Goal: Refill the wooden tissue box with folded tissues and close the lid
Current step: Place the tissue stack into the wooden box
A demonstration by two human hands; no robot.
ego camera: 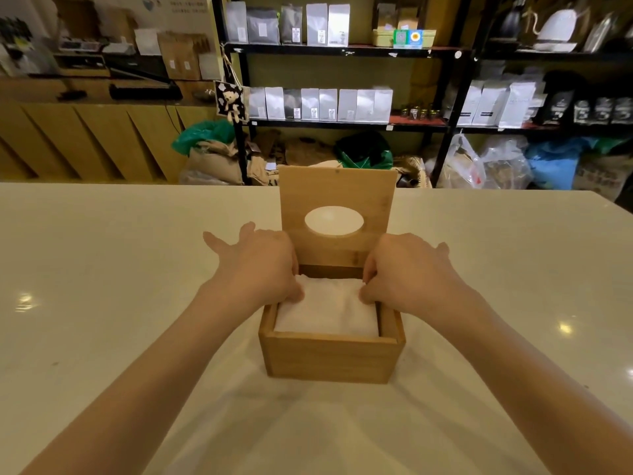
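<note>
Square light-wood tissue box on cream counter, oval-holed lid upright — left hand, right hand pinching folded white tissues inside.

Left arm: extended forward from the lower left, bare, wrist level.
Left hand: held palm down, outer fingers spread outward, thumb and inner fingertips curled down.
Right arm: extended forward from the lower right, bare.
Right hand: held palm down, fingers bent inward and downward, thumb tip tucked low.
</note>
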